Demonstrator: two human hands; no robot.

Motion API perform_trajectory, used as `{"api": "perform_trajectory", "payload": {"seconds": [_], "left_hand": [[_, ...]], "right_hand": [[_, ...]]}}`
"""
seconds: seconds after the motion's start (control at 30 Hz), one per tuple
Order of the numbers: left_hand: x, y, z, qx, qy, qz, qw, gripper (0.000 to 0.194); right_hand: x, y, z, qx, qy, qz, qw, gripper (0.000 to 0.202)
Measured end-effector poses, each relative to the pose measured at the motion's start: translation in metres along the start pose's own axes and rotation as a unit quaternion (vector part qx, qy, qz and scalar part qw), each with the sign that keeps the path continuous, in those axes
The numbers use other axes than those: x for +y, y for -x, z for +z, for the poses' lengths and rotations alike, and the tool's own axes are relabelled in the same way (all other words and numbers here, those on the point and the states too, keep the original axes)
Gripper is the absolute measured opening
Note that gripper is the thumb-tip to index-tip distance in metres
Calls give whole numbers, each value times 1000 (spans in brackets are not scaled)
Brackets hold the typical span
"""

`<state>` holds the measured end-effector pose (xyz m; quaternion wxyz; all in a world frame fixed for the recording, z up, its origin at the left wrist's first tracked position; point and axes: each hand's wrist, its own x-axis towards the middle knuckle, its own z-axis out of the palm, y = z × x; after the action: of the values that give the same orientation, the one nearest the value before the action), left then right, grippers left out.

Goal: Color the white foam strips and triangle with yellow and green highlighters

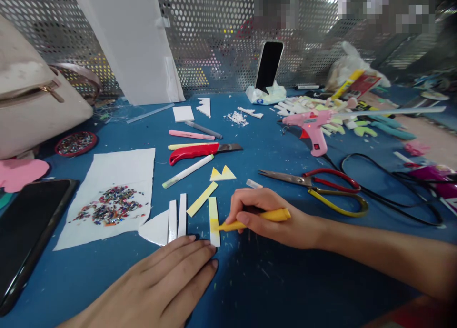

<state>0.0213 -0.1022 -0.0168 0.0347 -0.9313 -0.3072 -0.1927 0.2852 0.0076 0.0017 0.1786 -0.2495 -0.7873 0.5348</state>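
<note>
Clamps the right hand (274,230) on a yellow highlighter (276,215) and touches its tip to a partly yellow strip (213,213), just left of the fingers. Lays the left hand (171,275) flat toward the near edge of the bench (271,285), fingers extended and closed on nothing, with fingertips at the strip's near end. Holds the two hands apart.

Has a pale yellow strip (202,199) slanting just beyond, then a yellow zigzag piece (223,174). Has two white strips (172,221) just beyond the left fingers, beside a white fan-shaped piece (155,227) at the near right corner of a paper sheet (124,164) bearing multicoloured beads (116,204).

Carries a dark smartphone (35,228) toward the bench's left edge; a red-handled knife (194,152) and a pink highlighter (192,135) farther back; scissors (303,179) and a pink glue gun (314,128) toward the right edge. Near the far edge, props an upright phone (270,66) on a soft pack (266,94), before a perforated metal panel (210,37) and a tall white board (132,42).
</note>
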Motion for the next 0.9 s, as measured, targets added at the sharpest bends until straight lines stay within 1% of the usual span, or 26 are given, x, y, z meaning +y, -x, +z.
{"api": "perform_trajectory", "payload": {"seconds": [0.07, 0.17, 0.2, 0.3, 0.43, 0.53, 0.67, 0.77, 0.8, 0.9], "left_hand": [[1, -1, 1, 11, 0, -5, 1000, 37], [2, -2, 2, 25, 6, -17, 1000, 39], [2, -3, 2, 25, 7, -17, 1000, 41], [2, -5, 1, 18, 7, -13, 1000, 41], [1, -6, -1, 14, 7, -7, 1000, 41], [0, -8, -2, 16, 2, -1, 1000, 40], [-2, -10, -5, 16, 1, 9, 1000, 41], [-3, -12, -6, 2, -11, 24, 1000, 38], [-3, -12, -6, 17, -8, 8, 1000, 40], [-3, -14, -8, 15, -7, 1, 1000, 42]], "right_hand": [[0, 0, 0, -18, -13, 2, 1000, 32], [0, 0, -1, 7, -6, -8, 1000, 32], [0, 0, -1, 11, -6, -11, 1000, 31], [1, 1, -1, -17, -24, -15, 999, 32], [2, 0, 0, 3, -33, -5, 999, 30], [1, 0, 0, -19, -53, -7, 998, 32], [-1, 0, 0, 2, -53, -5, 999, 30], [-1, 0, 0, -24, -67, 1, 997, 30], [-2, 0, 0, -29, -76, 3, 997, 30], [-2, -1, 0, -13, -83, 6, 996, 30]]}}
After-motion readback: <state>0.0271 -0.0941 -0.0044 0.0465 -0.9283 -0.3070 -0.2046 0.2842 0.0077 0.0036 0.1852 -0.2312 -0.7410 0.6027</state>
